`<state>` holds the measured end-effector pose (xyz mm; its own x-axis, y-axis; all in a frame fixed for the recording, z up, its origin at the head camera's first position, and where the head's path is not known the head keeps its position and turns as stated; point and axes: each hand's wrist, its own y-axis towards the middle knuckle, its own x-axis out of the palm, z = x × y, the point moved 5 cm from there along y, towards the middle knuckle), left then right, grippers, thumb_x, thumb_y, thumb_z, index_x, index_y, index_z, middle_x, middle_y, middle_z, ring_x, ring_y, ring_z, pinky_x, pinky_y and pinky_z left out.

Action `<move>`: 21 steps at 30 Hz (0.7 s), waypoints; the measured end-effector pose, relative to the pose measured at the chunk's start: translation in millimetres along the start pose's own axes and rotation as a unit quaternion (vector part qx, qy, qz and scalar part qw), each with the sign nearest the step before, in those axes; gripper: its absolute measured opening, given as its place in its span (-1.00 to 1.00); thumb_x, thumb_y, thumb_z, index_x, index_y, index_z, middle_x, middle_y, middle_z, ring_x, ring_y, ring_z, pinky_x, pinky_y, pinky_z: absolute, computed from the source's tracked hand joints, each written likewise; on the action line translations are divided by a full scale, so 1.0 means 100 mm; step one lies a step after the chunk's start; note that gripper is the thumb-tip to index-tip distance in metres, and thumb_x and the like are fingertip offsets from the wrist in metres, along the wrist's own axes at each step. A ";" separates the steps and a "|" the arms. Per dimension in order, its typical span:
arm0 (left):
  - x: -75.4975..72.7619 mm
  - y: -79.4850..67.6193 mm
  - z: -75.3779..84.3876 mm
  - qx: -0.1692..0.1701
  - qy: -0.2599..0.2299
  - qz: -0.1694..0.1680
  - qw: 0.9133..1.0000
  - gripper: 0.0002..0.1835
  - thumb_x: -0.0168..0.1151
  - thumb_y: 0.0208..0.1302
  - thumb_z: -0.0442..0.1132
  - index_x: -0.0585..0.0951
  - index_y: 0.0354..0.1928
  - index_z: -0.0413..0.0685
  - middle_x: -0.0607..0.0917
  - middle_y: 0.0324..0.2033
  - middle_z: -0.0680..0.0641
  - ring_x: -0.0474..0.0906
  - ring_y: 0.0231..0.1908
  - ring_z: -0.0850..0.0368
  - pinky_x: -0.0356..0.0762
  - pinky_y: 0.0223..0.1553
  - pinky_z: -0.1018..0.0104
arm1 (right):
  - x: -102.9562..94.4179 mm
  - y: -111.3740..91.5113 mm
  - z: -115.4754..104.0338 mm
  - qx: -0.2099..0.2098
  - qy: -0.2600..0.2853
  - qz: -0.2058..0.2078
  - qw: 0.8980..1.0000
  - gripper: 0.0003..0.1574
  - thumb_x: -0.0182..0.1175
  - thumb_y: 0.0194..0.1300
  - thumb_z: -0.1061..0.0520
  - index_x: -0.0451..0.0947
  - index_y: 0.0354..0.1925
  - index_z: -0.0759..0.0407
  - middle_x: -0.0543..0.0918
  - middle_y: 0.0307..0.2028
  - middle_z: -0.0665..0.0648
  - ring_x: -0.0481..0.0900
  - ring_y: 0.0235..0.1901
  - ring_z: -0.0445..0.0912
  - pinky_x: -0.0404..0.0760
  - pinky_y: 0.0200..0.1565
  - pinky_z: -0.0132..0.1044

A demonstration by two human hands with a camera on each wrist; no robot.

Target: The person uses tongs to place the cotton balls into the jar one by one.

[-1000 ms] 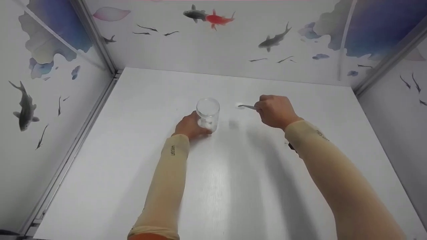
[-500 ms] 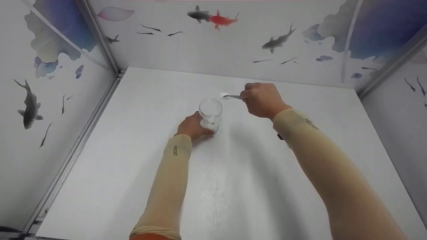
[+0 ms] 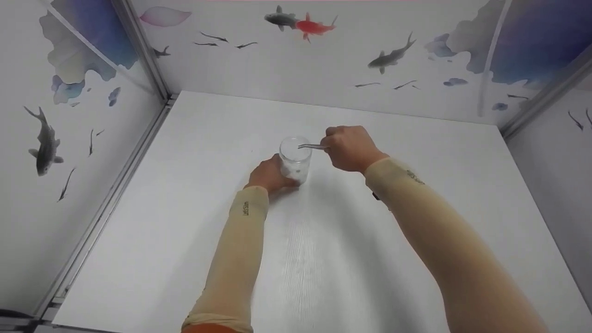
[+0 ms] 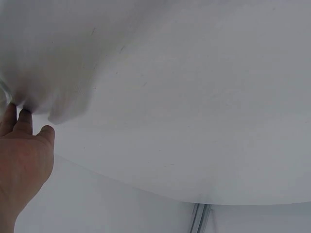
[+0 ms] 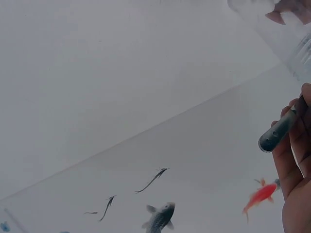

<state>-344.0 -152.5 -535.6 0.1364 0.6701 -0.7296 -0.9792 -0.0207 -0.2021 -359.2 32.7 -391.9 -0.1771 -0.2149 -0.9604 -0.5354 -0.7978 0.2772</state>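
Observation:
A clear jar stands on the white table, with white fluffy pieces in its lower part. My left hand grips the jar low, fingers on the left and thumb across the front. In the left wrist view the left hand shows, with only a sliver of the jar. My right hand pinches metal tweezers, their tips over the jar's mouth. Whether the tips hold anything is hard to tell. In the right wrist view the tweezers' rounded end sticks out from the right hand.
White panels printed with fish close in the table at the back and both sides. Metal rails run along the left edge. A small dark object lies partly hidden beside the right sleeve.
My right hand has carried the tweezers leftward, first up and then down, to the jar's mouth. A whitish bit showed at their tips earlier. The left hand keeps its grip on the jar.

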 end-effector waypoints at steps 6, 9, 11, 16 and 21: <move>0.00 0.01 -0.01 0.006 0.008 -0.001 1.000 -0.01 0.62 -0.13 0.15 0.39 0.36 0.02 0.59 0.19 -0.02 0.46 0.25 -0.01 0.34 0.31 0.06 | -0.01 -0.05 0.06 0.006 -0.006 0.006 1.000 -0.84 0.27 0.27 0.31 0.77 -0.25 0.16 0.65 -0.42 0.08 0.62 -0.47 -0.06 0.70 -0.38 -0.17; 0.01 0.03 -0.01 0.013 0.002 -0.002 1.000 -0.01 0.62 -0.13 0.15 0.40 0.36 0.03 0.59 0.19 -0.01 0.46 0.24 0.01 0.35 0.31 0.07 | -0.06 -0.14 0.16 0.015 -0.009 0.024 1.000 -0.87 0.28 0.26 0.31 0.76 -0.26 0.18 0.64 -0.42 0.09 0.63 -0.48 -0.04 0.70 -0.41 -0.14; 0.01 0.04 -0.02 0.018 -0.004 0.000 1.000 0.00 0.63 -0.14 0.15 0.40 0.37 0.03 0.59 0.20 -0.01 0.46 0.24 0.00 0.36 0.30 0.06 | -0.09 -0.24 0.24 0.027 -0.006 0.034 0.999 -0.88 0.29 0.25 0.31 0.75 -0.27 0.20 0.64 -0.43 0.10 0.63 -0.48 -0.03 0.69 -0.42 -0.12; 0.00 0.03 -0.03 0.019 -0.018 0.005 1.000 0.02 0.65 -0.18 0.13 0.40 0.37 0.01 0.60 0.19 -0.04 0.48 0.21 -0.02 0.37 0.29 0.05 | 0.06 -0.60 0.44 0.076 0.005 0.015 0.997 -0.89 0.30 0.25 0.31 0.75 -0.27 0.22 0.63 -0.43 0.10 0.65 -0.46 -0.02 0.70 -0.40 -0.10; 0.00 0.00 -0.02 0.015 -0.020 0.005 1.000 0.01 0.65 -0.16 0.13 0.39 0.37 -0.01 0.59 0.20 -0.06 0.47 0.22 -0.03 0.36 0.29 0.04 | 0.41 -0.98 0.55 0.133 0.035 -0.031 0.990 -0.88 0.32 0.24 0.29 0.76 -0.24 0.23 0.67 -0.39 0.11 0.67 -0.39 0.00 0.70 -0.31 -0.06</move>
<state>-343.4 -154.1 -537.3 0.1208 0.6997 -0.7041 -0.9846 -0.0059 -0.1748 -359.0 133.3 -457.0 -0.0849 -0.2165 -0.9726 -0.7434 -0.6361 0.2065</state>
